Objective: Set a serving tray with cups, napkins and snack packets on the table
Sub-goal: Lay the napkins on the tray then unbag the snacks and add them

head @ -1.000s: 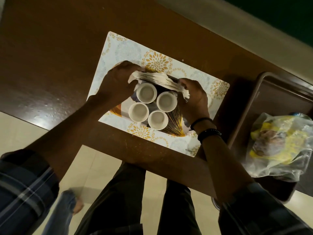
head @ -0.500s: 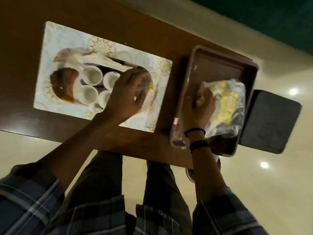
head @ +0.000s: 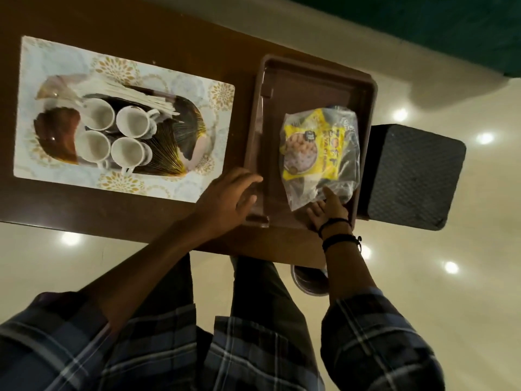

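Tabletop [head: 112, 210]: left hand [head: 228, 198], fingers relaxed, at brown tray [head: 315, 62] rim; right hand [head: 329, 210], fingers straight, touches packet [head: 315, 145].

The left hand [head: 228, 198] reaches forward, palm down, fingers loosely extended. The right hand [head: 328, 211] points straight fingers forward, slightly spread.

— What sits on the worktop [head: 141, 32]?
— Four cups [head: 132, 121] and napkins [head: 124, 93] on a patterned serving tray [head: 180, 128].
— The hands?
— Left hand [head: 228, 198] at a brown tray's [head: 310, 77] near rim; right hand [head: 328, 210] touches the snack packet [head: 313, 145] inside.
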{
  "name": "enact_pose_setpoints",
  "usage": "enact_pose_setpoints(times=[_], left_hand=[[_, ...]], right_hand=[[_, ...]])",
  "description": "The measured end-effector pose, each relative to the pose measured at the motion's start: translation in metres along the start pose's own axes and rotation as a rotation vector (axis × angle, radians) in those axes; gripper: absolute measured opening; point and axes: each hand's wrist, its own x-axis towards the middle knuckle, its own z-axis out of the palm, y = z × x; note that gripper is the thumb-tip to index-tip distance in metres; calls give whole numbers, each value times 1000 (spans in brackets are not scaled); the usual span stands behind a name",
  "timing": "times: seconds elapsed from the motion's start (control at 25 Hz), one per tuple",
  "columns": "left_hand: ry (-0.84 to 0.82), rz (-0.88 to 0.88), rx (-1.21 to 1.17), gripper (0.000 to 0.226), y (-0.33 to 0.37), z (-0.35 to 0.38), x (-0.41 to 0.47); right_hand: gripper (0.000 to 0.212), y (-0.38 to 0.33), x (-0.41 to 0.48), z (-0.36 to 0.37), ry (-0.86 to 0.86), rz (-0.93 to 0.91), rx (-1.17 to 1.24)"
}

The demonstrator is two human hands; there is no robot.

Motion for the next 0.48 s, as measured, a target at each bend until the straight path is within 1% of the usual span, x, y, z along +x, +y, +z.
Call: enact_pose_setpoints(times=[0.16,0.24,0.28,0.32,0.4,0.48], left_hand=[[2,-37,-21,35,13,6,-5],[10,-77,-44,35,19,4,-8],[8,-103,-57,35,22,3,-10],[5,-132,-75,35,26,1,-11],[13,-169,-142,35,38,-4,-13],[79,-171,-229,34,53,-12,-12]], right_hand=[[63,-12,12,-2,-127,-29,136],[63,-22,11,-5,-175,-55,154],[58,-27,7,-6,-218,-94,146],[51,-34,2,-8,-259,-171,55],[31,-46,-12,-10,-269,-405,-194],[13,-55,-36,-9,-316,-546,-234]])
